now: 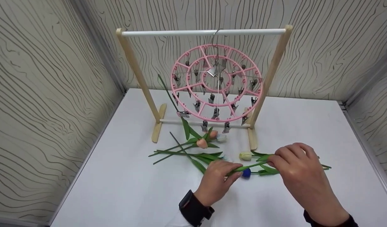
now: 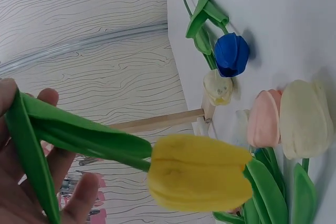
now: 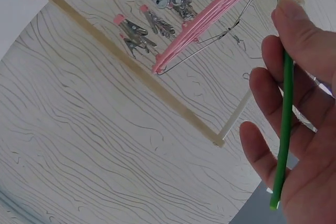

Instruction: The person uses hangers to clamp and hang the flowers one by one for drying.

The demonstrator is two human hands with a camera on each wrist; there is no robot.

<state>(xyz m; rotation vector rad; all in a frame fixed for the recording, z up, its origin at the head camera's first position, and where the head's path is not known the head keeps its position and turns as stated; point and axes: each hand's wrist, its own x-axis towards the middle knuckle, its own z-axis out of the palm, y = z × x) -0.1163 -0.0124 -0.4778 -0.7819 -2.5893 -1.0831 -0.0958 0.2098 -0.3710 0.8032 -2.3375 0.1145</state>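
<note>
Delicately, two hands, set apart, share one yellow tulip point(image 2: 197, 171) above a white table point(image 1: 117, 183): the left hand point(image 1: 218, 178) grips it by leaf point(image 2: 34, 150) and stem near the bloom, while the right hand point(image 1: 296, 167), at the left's 3 o'clock, pinches the lower stem point(image 3: 287, 98) between thumb and fingers. With both ends held, an outward tug could kink the stem or work the leaf loose. A low sweep could drag the blue tulip point(image 1: 246, 173), lying at the left hand's 3 o'clock, or the cream tulip point(image 1: 245, 156) at 2. Toward 11 o'clock, peach tulips point(image 1: 202, 143) lie among crossed stems, where lifting one might haul up a neighbor. At 12 o'clock, a pink hanger point(image 1: 218, 120) hangs by one hook point(image 1: 216, 31) from the rack point(image 1: 138, 75); a bump could set it swinging, and its dangling clips point(image 1: 211, 98) could snag a leaf raised carelessly.
</note>
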